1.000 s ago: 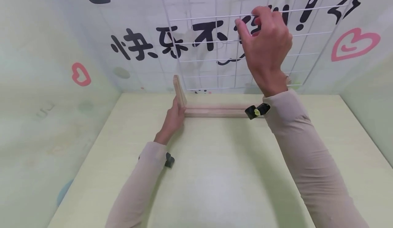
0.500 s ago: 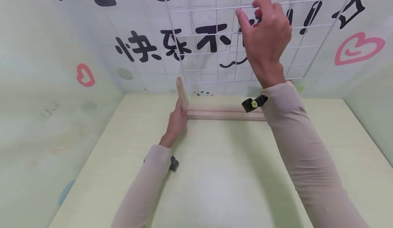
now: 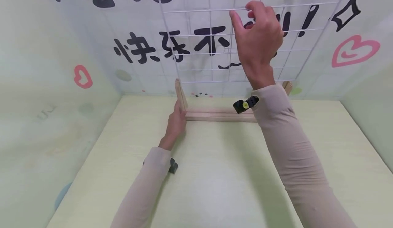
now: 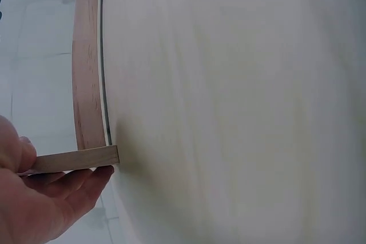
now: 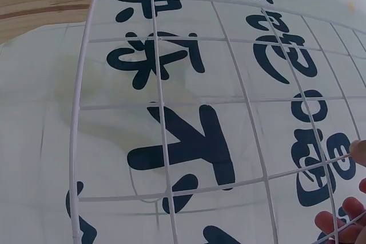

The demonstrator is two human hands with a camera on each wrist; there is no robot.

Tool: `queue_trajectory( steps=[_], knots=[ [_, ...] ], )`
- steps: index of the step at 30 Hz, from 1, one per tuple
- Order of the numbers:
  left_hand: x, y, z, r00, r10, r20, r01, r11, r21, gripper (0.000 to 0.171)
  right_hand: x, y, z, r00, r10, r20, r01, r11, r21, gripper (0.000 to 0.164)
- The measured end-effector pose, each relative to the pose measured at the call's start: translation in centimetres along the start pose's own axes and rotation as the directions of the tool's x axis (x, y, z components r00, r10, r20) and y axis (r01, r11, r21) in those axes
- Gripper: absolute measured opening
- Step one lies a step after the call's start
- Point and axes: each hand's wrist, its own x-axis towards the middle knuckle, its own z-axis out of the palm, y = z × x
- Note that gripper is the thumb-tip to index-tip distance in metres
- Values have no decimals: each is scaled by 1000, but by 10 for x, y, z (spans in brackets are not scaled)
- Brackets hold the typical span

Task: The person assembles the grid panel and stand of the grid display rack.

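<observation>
A lettered wall (image 3: 138, 79) backs the bench (image 3: 208, 173) we look down on. The left hand (image 3: 176, 123) grips the left upright (image 3: 180, 93) of the wooden stand (image 3: 221, 117), probably to steady it; rightward, the right hand (image 3: 260, 33) has its fingers curled on the wire grid (image 3: 210, 34) above, presumably for support. Only the left wrist view shows us thumb and fingers clasping opposite wood faces.

Smooth, metal-looking wire forms the grid (image 3: 210, 35) at 12 o'clock; the frame (image 3: 221, 118) is matt, grained wood. The tabletop (image 3: 208, 187) gleams at 6 o'clock.
</observation>
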Motion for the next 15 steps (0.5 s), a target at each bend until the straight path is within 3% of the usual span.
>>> queue_trajectory(
  steps=[7,15],
  knots=[
    [-2,1,1,1000,-23,-13,23,1000,-3,60,1,2,4,999,42,0,-42,999,-18,48],
    [-1,2,0,1000,-8,-20,8,1000,5,59,2,5,7,999,36,2,-36,999,4,49]
  ],
)
